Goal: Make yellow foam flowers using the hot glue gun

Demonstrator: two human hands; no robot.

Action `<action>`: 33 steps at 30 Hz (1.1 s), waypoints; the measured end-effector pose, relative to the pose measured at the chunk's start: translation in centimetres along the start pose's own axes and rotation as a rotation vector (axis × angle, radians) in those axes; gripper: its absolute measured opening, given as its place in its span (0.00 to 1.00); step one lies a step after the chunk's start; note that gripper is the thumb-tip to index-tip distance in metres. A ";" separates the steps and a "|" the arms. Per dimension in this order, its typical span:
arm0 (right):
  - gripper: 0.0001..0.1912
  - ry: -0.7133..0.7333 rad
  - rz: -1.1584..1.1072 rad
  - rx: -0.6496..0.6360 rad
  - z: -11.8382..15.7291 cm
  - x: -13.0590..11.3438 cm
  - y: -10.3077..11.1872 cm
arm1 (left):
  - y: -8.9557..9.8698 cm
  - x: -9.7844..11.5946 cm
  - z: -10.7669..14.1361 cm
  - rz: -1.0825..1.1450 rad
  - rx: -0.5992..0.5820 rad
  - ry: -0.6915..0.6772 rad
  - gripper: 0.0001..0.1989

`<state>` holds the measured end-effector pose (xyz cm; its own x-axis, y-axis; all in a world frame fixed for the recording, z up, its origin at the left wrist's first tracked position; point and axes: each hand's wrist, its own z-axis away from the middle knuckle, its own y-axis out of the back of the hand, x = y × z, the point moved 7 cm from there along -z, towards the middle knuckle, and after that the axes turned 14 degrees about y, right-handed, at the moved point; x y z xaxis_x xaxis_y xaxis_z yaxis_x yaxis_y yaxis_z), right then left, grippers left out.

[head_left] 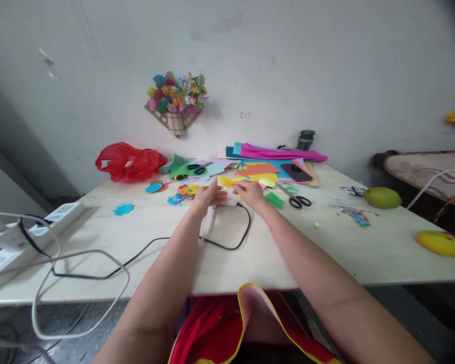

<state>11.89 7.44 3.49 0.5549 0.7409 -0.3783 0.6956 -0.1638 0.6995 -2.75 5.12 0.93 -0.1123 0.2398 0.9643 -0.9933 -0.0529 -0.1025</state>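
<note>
My left hand (209, 196) is over the table with its fingers stretched out and apart. Under it lies a white device that looks like a glue gun (208, 222), partly hidden by the hand, with a black cord running from it. My right hand (251, 194) is closed in a pinch; what its fingertips hold is too small to make out. Just beyond the fingertips are yellow foam pieces (225, 181). Left of my left hand sit yellow flower cutouts (189, 190) and blue flower cutouts (175, 200). Black-handled scissors (299, 202) lie right of my right hand.
Coloured sheets (258, 172), a phone (296, 172), second scissors (199, 168) and a red plastic bag (131, 162) are at the back. A power strip (66, 217) with looping cables is at left. Green and yellow fruits (382, 197) are at right.
</note>
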 end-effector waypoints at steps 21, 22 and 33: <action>0.23 0.105 0.484 -0.412 1.1 -3.0 -4.1 | 1.6 0.7 -0.9 0.310 -0.083 -0.152 0.08; 0.24 0.110 0.482 -0.406 1.1 -3.2 -4.3 | 1.6 0.7 -1.0 0.318 -0.098 -0.158 0.07; 0.18 0.044 0.570 -0.405 0.9 -3.3 -4.5 | 1.4 0.9 -0.2 0.134 -0.075 -0.144 0.16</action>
<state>7.32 5.10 1.01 0.7576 0.6388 0.1340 0.0720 -0.2859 0.9556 -4.26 5.43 1.57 -0.2440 0.0945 0.9652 -0.9695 -0.0011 -0.2450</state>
